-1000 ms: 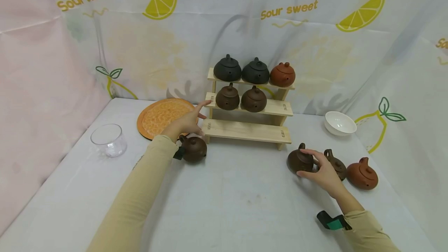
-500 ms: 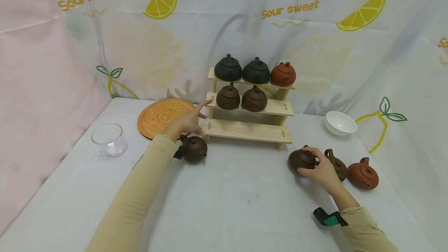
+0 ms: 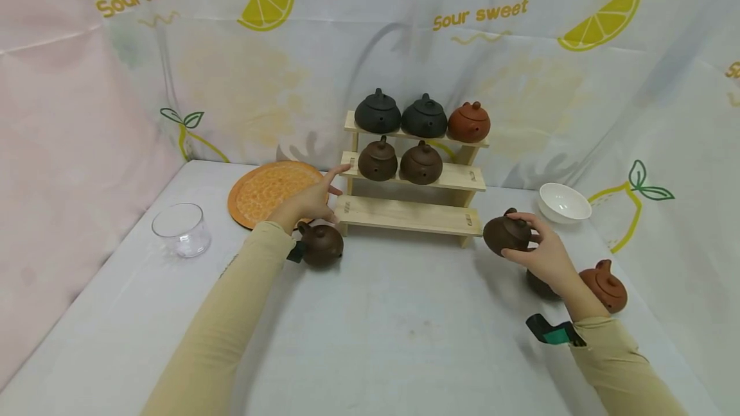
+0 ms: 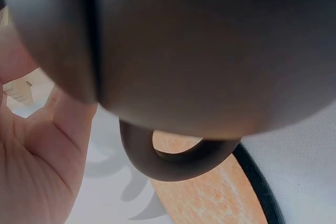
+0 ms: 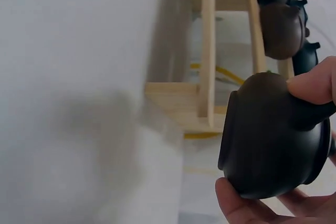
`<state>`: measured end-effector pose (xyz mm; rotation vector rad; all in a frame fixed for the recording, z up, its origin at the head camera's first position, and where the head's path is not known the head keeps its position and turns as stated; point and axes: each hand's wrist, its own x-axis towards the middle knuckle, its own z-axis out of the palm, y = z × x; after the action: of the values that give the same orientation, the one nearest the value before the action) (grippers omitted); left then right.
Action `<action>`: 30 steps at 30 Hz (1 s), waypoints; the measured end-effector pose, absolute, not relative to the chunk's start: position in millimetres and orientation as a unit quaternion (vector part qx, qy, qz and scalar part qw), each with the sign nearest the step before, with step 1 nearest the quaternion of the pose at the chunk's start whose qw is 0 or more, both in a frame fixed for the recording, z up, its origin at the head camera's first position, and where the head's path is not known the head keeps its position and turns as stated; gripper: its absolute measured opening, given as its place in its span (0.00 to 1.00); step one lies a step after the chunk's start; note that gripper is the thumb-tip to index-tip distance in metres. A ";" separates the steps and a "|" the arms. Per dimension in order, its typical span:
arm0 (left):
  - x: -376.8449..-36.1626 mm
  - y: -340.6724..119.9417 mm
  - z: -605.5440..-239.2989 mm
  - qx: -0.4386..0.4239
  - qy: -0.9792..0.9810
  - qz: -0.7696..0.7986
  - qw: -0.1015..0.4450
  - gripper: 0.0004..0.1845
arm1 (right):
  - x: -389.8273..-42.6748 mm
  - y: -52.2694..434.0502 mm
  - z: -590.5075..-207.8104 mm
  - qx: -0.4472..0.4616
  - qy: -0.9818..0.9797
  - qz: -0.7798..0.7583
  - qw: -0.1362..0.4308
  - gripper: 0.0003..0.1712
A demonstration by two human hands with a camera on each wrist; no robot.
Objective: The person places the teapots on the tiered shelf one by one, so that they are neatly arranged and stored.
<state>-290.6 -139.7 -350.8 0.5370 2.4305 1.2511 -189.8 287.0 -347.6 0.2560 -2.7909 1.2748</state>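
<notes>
My right hand (image 3: pixel 548 255) holds a dark brown teapot (image 3: pixel 506 234) in the air, right of the stand's lowest shelf. In the right wrist view the teapot (image 5: pixel 275 135) is tilted, with fingers around its body. My left hand (image 3: pixel 309 203) has its fingers spread at the left end of the wooden three-step stand (image 3: pixel 407 215), one fingertip at the middle shelf. Just below that wrist, another brown teapot (image 3: pixel 322 246) sits on the table and fills much of the left wrist view. Two brown teapots (image 3: pixel 421 163) occupy the middle shelf; two black teapots (image 3: pixel 378 112) and a reddish one (image 3: pixel 469 122) line the top.
Under and behind my right hand are a brown teapot (image 3: pixel 542 286) and an orange-red teapot (image 3: pixel 604 285), both partly covered. A white bowl (image 3: pixel 564 203) stands at the back right. On the left are a round pizza-patterned board (image 3: pixel 268 188) and a clear glass bowl (image 3: pixel 182 230).
My right hand has lifted the brown teapot off the table, up and slightly right toward the stand's height. My left hand has stayed at the stand.
</notes>
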 end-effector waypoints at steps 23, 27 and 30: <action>-289.4 -139.4 -351.2 0.182 0.874 0.418 0.166 0.62 | -251.4 250.4 -304.0 0.116 -0.907 0.405 0.016 0.37; -290.0 -139.3 -351.7 0.187 0.873 0.419 0.165 0.62 | -260.5 243.7 -302.2 0.130 -0.900 0.415 0.021 0.37; -289.6 -139.0 -351.1 0.189 0.871 0.422 0.164 0.62 | -267.0 240.2 -301.4 0.133 -0.901 0.411 0.026 0.37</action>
<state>-289.6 -139.0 -351.1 0.5393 2.4824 1.2038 -267.0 240.2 -301.4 0.4118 -2.7857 1.2717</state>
